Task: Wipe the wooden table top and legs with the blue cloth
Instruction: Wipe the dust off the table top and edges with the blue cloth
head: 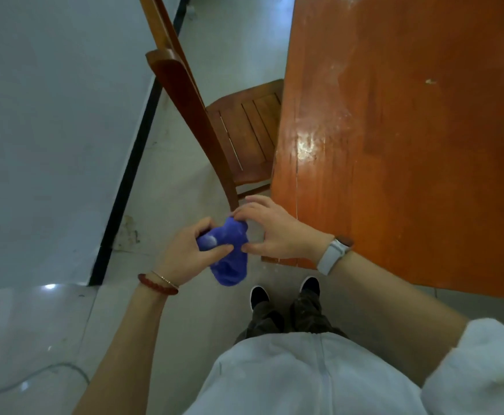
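Observation:
The blue cloth (230,256) is bunched up in the air in front of me, just left of the wooden table's near corner. My left hand (185,250) grips its left side with curled fingers and thumb. My right hand (270,227) pinches its upper right part with fingertips and thumb. The orange-brown wooden table top (409,130) fills the right side of the view, with worn, pale scuffed patches near its left edge. The table legs are hidden from this angle.
A wooden chair (238,127) stands tucked against the table's left edge, its backrest toward the wall. A pale wall with a black skirting strip (131,175) runs along the left. My shoes (285,292) stand on the tiled floor; a cable (50,372) lies at the lower left.

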Demonstrator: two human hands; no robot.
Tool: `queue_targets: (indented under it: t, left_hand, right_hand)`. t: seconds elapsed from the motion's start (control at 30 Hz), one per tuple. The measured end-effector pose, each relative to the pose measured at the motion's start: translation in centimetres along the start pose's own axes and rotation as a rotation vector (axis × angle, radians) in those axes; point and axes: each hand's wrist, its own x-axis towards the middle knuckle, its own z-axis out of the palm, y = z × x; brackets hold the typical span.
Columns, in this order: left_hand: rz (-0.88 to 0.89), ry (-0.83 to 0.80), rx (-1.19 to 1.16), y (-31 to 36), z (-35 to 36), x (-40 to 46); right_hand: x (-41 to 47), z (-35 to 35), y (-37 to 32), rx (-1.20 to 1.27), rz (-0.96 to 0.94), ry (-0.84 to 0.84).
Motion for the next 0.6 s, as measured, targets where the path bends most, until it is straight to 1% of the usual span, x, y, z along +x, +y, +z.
queue_targets:
  t: [0.07, 0.1, 0.2, 0.23, 0.27, 0.3, 0.33, 0.37, 0.4, 0.43, 0.47, 0.53, 0.6]
  left_hand:
    - [0.029, 0.053, 0.065, -0.4, -0.5, -0.2]
    - [0.038, 0.111, 0.095, -0.4, -0.6, -0.3]
    - [0.077, 0.375, 0.204, -0.1, 0.2, -0.7]
    - [0.117, 0.445, 0.251, -0.3, 0.6, -0.7]
    - [0.163, 0.478, 0.293, -0.5, 1.0, -0.7]
    - [0.210, 0.470, 0.337, -0.9, 1.4, -0.6]
    - [0.241, 0.446, 0.387, -1.3, 1.7, -0.5]
    - [0.263, 0.419, 0.429, -1.6, 2.0, -0.4]
    - [0.273, 0.393, 0.457, -1.8, 2.2, -0.3]
    - [0.280, 0.366, 0.485, -2.1, 2.5, -0.3]
    - [0.284, 0.344, 0.522, -2.3, 2.7, -0.4]
    - [0.284, 0.325, 0.598, -2.3, 2.9, -0.5]
    - [0.294, 0.311, 0.598, -2.1, 3.3, -0.5]
  right_hand:
    - [0.8, -0.1, -0.6, -0.069, -0.019, -0.018]
    - [1.0, 0.0, -0.9, -0.051, -0.005, 0.005]
    - [1.2, 1.0, -1.3, 0.175, 0.145, 0.162]
    - [1.5, 1.4, -1.5, 0.280, 0.213, 0.235]
    - [1.8, 1.8, -1.6, 0.386, 0.296, 0.300]
    - [2.2, 1.9, -1.9, 0.515, 0.383, 0.343]
    - [2.5, 2.1, -2.0, 0.677, 0.472, 0.351]
    - [2.7, 2.1, -2.2, 0.885, 0.534, 0.319]
    - [2.7, 2.0, -2.2, 1.102, 0.558, 0.249]
    - [2.5, 1.8, -2.0, 1.288, 0.541, 0.176]
    - [2.2, 1.6, -1.8, 1.421, 0.509, 0.123]
    - [1.7, 1.2, -1.5, 1.584, 0.445, 0.072]
    - [1.6, 0.9, -1.1, 1.618, 0.384, 0.048]
